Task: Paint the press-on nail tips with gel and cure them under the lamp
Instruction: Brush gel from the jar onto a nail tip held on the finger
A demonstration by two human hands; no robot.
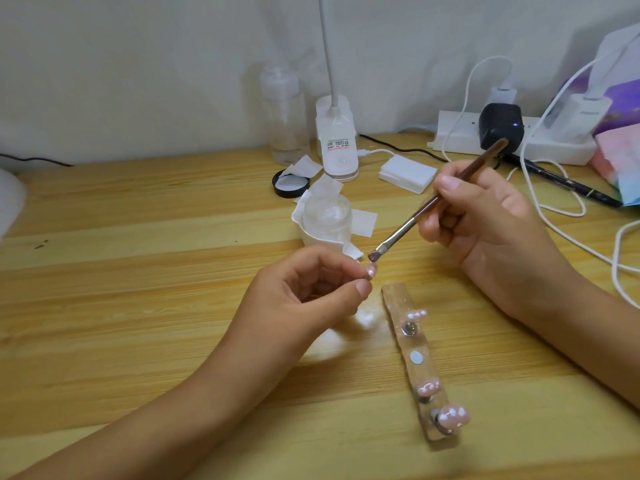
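Observation:
My left hand [311,289] pinches a small pink nail tip [474,271] on its stand between thumb and fingers, above the middle of the wooden table. My right hand [485,220] grips a brown-handled brush [433,206]; its flat bristle end hovers just above the held tip. A clear holder strip [414,358] lies on the table below my hands. Three pink nail tips stand on it: one at the far end [415,315], two near the close end [428,388] [453,415]. One bare magnet spot [416,358] shows between them.
A white bowl with a clear jar [325,220] stands behind my left hand, among white wipes. A black lid [289,183], a clear bottle [285,116], a white desk lamp base [337,140] and a wipe stack [407,173] sit further back. A power strip [457,133], cables and a pen [561,181] fill the right.

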